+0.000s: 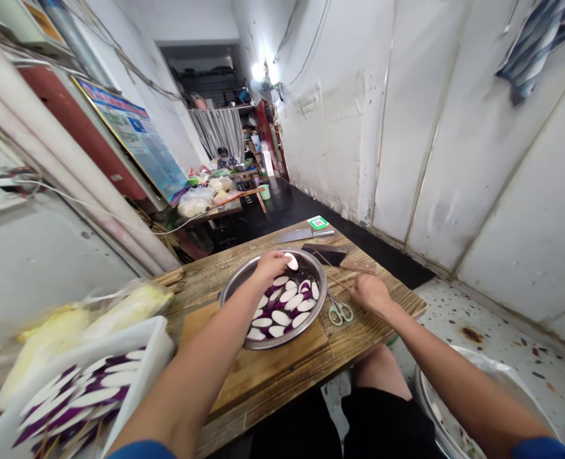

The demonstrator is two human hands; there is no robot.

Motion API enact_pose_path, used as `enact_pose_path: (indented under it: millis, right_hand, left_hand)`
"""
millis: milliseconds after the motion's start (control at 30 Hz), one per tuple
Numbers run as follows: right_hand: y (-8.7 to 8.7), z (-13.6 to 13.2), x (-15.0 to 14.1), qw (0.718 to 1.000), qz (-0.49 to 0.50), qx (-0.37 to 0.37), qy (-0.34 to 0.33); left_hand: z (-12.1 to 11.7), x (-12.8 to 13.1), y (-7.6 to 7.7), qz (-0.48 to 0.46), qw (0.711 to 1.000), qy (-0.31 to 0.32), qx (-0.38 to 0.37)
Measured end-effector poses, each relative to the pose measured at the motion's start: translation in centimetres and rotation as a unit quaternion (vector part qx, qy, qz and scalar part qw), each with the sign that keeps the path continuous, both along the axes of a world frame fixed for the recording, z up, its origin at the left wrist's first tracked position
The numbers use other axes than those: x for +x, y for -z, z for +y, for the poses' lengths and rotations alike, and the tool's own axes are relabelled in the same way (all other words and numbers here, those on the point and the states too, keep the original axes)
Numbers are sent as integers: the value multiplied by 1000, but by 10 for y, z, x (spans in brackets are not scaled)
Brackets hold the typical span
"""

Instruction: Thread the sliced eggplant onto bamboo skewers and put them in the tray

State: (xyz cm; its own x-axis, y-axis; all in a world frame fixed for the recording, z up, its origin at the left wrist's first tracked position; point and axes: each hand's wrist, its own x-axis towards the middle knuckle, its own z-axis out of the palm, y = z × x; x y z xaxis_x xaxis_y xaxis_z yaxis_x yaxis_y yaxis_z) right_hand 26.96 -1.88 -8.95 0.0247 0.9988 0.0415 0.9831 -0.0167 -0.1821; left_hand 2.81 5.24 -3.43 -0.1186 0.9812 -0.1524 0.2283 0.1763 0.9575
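Note:
My left hand (271, 264) pinches a white oval eggplant slice (291, 261) over the far side of a steel basin (224, 290). Inside the basin lie several more purple-edged eggplant slices (280, 317). To the right of it, my right hand (370, 292) is closed around a thin bamboo skewer (338, 282) that points toward the basin; whether it grips more than one I cannot tell. Scissors with pale green handles (340, 312) lie between the basin and that hand. Partly under the basin is a wooden cutting board (263, 370).
On the wooden table (359, 328) lie a cleaver (301, 235), a dark-bladed knife (328, 254) and a green code card (318, 222). At left, a white bin (161, 344) holds skewered eggplant slices. A lined bucket (428, 408) stands on the floor at right.

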Motion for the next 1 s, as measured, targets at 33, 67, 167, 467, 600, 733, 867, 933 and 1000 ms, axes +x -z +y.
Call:
enact_pose_path:
  millis: [33, 67, 167, 467, 600, 733, 867, 933, 1000]
  right_hand:
    - [-3, -1, 7, 999, 32, 9, 14]
    - [-7, -3, 14, 995, 93, 21, 27]
    - [-23, -9, 21, 927, 370, 36, 41]
    - [-89, -34, -100, 669, 729, -103, -100]
    - [-81, -32, -142, 666, 731, -137, -58]
    - [-66, -33, -150, 702, 705, -91, -43]
    - [-66, -34, -150, 747, 639, -139, -120]
    - [-69, -31, -155, 748, 618, -180, -160]
    - [-72, -24, -162, 745, 610, -201, -179]
  left_hand:
    - [0, -3, -6, -54, 998, -7, -9]
    - [0, -7, -12, -115, 993, -14, -25]
    - [0, -17, -20, -296, 949, -47, -96]
    - [0, -34, -16, -507, 852, -53, -124]
    - [-3, -36, -25, -566, 816, -89, -76]
    - [-5, -36, -33, -571, 801, -182, -5]
    - [-6, -37, -36, -557, 796, -227, 66]
    - [-6, -35, -35, -545, 807, -213, 76]
    - [-6, -31, -33, -520, 831, -188, 70]
